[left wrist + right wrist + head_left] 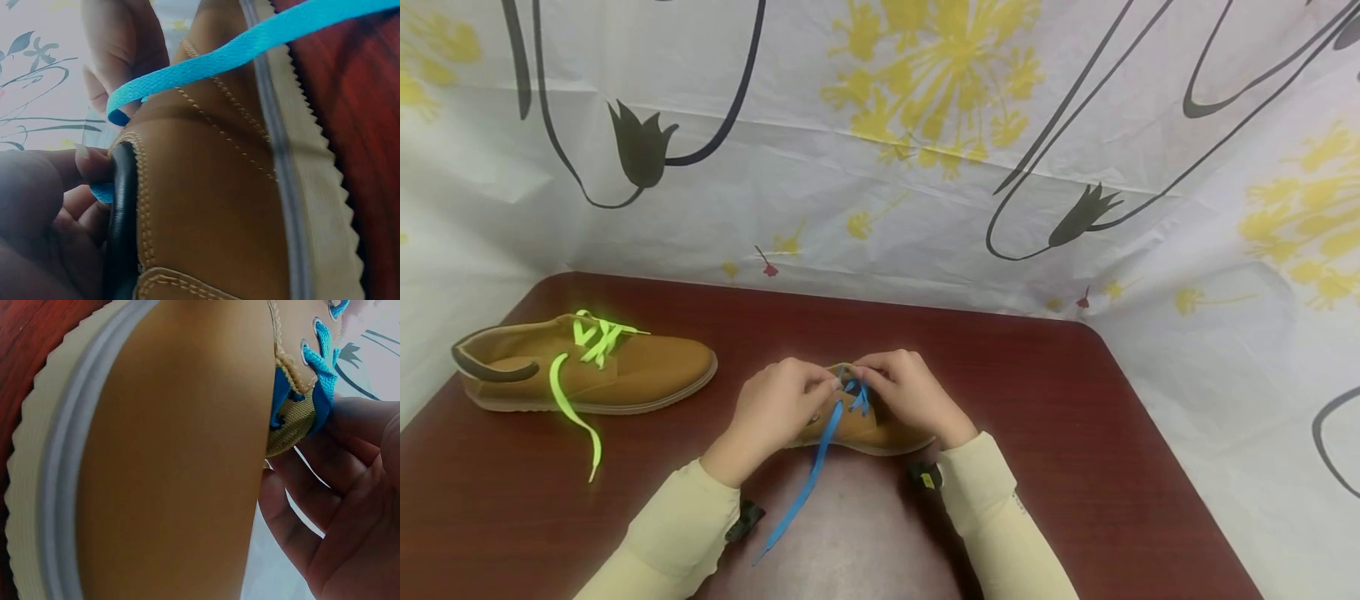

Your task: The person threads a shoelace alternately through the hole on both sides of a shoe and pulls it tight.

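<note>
Left hand (775, 408) and right hand (906, 398) meet over the near shoe (865, 429), at the front middle of the worktop (1075, 433). Left fingers curl on the shoe's dark collar and pinch the blue lace (808, 483) there; right fingers pinch the lace at the eyelets beside the tongue.

Progress, as judged: lacing under way. Right wrist view shows blue lace through at least two metal-ringed eyelets. One long end trails loose off the shoe toward the front edge of the worktop, so threading of the upper eyelets and tying appear left to do.

Shoe: tan suede-like upper, stitched seams, pale sole with a grey band and serrated edge. Lace flat, bright blue.

Second shoe (587, 367), same make, lies well apart at far left; its green lace (576, 408) is partly threaded, one end hanging loose onto the worktop.
</note>
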{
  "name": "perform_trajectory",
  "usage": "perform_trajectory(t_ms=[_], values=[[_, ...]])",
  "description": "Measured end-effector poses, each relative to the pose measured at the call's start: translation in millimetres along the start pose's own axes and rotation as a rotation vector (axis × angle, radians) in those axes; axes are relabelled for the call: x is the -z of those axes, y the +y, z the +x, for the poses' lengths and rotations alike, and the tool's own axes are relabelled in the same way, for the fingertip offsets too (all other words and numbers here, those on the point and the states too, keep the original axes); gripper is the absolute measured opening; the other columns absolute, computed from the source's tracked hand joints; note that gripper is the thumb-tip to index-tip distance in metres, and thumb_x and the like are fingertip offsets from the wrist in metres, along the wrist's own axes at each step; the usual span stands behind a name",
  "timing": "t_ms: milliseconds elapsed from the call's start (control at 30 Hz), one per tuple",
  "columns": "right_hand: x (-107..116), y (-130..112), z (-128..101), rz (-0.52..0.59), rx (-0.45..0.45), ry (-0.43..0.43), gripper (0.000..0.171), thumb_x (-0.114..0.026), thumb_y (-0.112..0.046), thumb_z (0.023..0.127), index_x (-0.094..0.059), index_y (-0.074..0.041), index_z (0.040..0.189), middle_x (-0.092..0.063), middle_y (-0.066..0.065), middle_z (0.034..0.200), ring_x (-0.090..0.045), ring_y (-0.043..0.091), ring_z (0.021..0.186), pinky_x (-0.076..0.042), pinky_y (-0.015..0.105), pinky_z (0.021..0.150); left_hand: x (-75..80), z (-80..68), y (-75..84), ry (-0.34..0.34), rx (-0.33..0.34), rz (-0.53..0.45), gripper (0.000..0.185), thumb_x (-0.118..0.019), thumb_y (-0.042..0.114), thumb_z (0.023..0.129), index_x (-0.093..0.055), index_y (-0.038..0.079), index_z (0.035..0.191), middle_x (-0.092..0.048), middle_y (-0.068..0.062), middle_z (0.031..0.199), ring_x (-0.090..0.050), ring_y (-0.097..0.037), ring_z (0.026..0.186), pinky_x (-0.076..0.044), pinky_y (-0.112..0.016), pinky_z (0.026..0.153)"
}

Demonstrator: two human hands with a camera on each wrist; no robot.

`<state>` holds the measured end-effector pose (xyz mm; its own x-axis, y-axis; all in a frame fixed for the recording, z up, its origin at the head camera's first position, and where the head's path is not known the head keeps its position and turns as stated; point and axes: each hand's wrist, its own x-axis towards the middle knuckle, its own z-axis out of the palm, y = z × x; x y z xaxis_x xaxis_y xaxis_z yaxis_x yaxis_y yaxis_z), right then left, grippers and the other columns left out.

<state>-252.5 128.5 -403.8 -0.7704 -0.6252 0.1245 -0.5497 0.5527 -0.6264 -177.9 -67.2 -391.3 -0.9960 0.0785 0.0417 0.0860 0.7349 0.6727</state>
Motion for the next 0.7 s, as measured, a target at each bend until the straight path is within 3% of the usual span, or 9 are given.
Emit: perform_trajectory(t_ms=[167,267,433,700], values=[[-0.3,-2.3,0.8,0.015,-0.018,0.004,0.024,-0.056,-0.021,0.105,-0.078,-0.012,0.111,-0.078,0.002,0.106,-0.069,0.008,0.086,-0.053,0.026,0.077,4.2,4.0,1.2,-0.039,0.008,0.006,0.020,-0.062,0.024,0.100,-0.081,0.018,0.096,-0.051,0.004,0.050,-0.046,-0.012,0.046,-0.027,-0.024,0.046],[-0.4,-2.7,0.8,0.019,-0.020,0.002,0.025,-0.056,-0.021,0.105,-0.077,-0.011,0.112,-0.078,0.003,0.108,-0.069,0.008,0.087,-0.053,0.025,0.078,5.2,6.4,2.0,-0.052,0.021,0.013,0.020,-0.063,0.024,0.100,-0.081,0.018,0.094,-0.051,0.004,0.051,-0.048,-0.013,0.047,-0.030,-0.025,0.047],[-0.6,0.2,0.9,0.021,-0.005,-0.006,0.025,-0.055,-0.021,0.105,-0.078,-0.012,0.113,-0.078,0.002,0.106,-0.063,0.006,0.075,-0.051,0.024,0.073,2.9,8.8,2.6,-0.028,0.023,0.051,0.022,-0.062,0.024,0.099,-0.080,0.020,0.087,-0.050,0.005,0.049,-0.048,-0.013,0.048,-0.031,-0.025,0.047],[-1.2,6.0,-0.6,0.152,-0.050,-0.023,0.028,-0.052,-0.033,0.106,-0.078,-0.023,0.110,-0.077,-0.006,0.107,-0.069,0.007,0.093,-0.054,0.029,0.086,-1.5,9.8,1.9,0.002,0.029,0.067,0.020,-0.063,0.026,0.099,-0.081,0.022,0.090,-0.051,0.006,0.049,-0.049,-0.013,0.049,-0.034,-0.027,0.048]])
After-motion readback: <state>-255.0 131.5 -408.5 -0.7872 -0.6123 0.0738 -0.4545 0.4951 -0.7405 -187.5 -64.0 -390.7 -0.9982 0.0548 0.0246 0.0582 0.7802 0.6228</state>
